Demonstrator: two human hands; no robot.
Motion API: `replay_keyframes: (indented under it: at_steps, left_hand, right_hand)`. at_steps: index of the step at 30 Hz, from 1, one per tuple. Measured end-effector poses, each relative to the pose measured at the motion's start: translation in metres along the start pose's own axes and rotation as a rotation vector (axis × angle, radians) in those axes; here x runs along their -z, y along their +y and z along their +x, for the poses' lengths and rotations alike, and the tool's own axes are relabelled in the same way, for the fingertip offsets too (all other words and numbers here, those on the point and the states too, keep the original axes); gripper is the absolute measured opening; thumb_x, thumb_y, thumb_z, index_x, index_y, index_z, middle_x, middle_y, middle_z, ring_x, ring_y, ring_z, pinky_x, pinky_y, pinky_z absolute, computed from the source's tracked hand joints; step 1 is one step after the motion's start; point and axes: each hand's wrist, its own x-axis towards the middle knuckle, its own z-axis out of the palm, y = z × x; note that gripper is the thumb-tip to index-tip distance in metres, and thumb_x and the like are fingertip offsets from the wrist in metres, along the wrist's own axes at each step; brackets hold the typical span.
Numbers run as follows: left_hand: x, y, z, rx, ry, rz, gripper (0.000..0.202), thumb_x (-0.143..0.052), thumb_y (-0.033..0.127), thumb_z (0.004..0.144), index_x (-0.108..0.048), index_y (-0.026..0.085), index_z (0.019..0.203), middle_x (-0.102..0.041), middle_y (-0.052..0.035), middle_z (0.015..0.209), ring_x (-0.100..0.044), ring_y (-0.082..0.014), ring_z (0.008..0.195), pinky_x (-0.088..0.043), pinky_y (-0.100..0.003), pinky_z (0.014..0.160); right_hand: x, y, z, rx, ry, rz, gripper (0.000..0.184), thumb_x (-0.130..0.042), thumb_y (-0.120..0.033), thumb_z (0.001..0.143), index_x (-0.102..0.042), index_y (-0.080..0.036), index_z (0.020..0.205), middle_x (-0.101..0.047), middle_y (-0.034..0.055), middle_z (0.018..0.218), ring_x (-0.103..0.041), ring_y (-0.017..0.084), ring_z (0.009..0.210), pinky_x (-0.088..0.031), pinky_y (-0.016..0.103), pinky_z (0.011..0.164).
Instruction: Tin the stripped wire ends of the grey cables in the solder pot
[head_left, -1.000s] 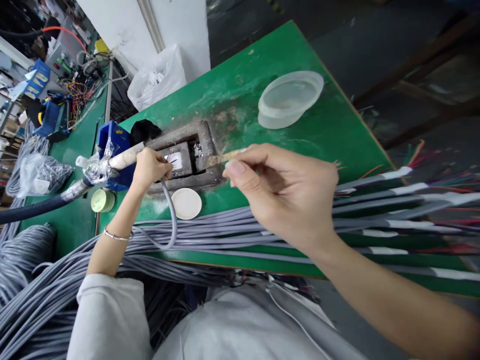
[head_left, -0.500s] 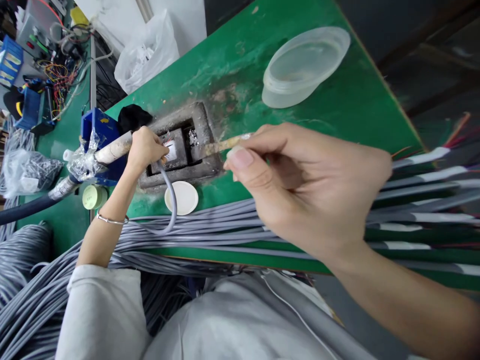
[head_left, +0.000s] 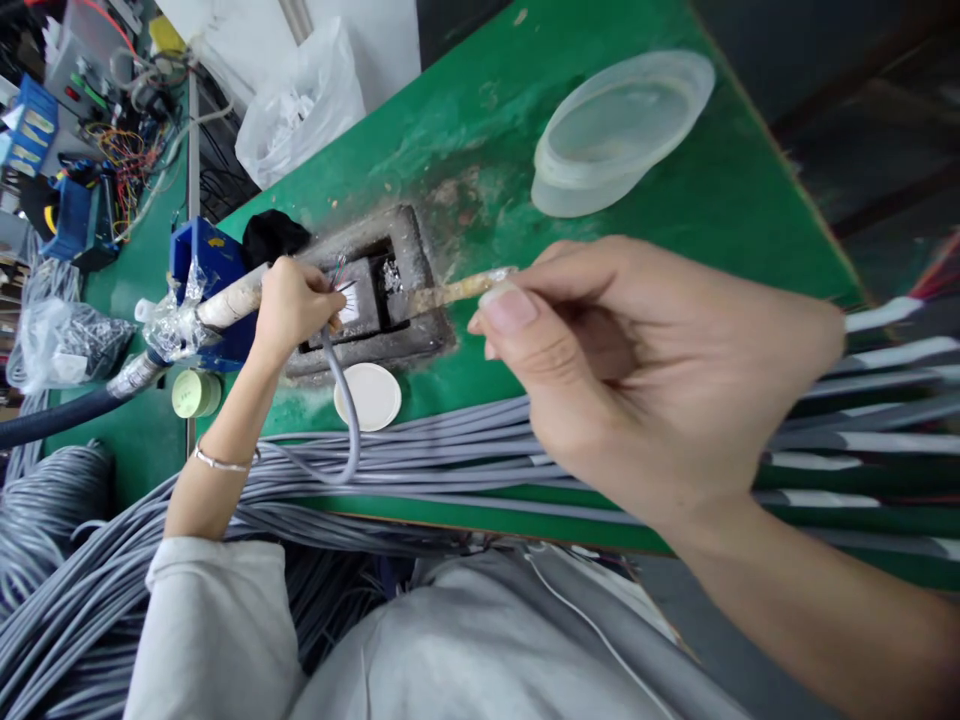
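Over the grimy grey metal solder pot [head_left: 367, 300] sunk in the green bench, left hand [head_left: 292, 305] pinches a grey cable [head_left: 341, 400], its stripped wire ends at the bath. Right hand [head_left: 660, 370] pinches a crusted thin stick [head_left: 450, 292] reaching the pot rim. Risk: fingers sit close to the pot, so a slip likely means a burn or bridged strands.

Gray cable [head_left: 341, 400] end fanned over solder pot [head_left: 367, 300]; crusted stick [head_left: 450, 292] beside.

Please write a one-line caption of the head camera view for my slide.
Left hand holds a gray cable over a solder pot while right hand holds a stick.
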Motion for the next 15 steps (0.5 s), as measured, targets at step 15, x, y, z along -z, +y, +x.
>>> replay_keyframes:
  at_steps: [15]
  left_hand:
    - [0.013, 0.026, -0.120, 0.048, 0.207, -0.852, 0.028, -0.075, 0.034, 0.061, -0.058, 0.017, 0.047, -0.056, 0.0012, 0.040, -0.049, -0.0091, 0.029, -0.034, -0.019, 0.030]
  right_hand:
    - [-0.009, 0.009, -0.001, 0.031, -0.009, 0.114, 0.020, -0.057, -0.022, 0.082, -0.054, -0.023, 0.062, -0.051, -0.0013, 0.054, -0.045, 0.012, 0.050, -0.035, 0.028, 0.048]
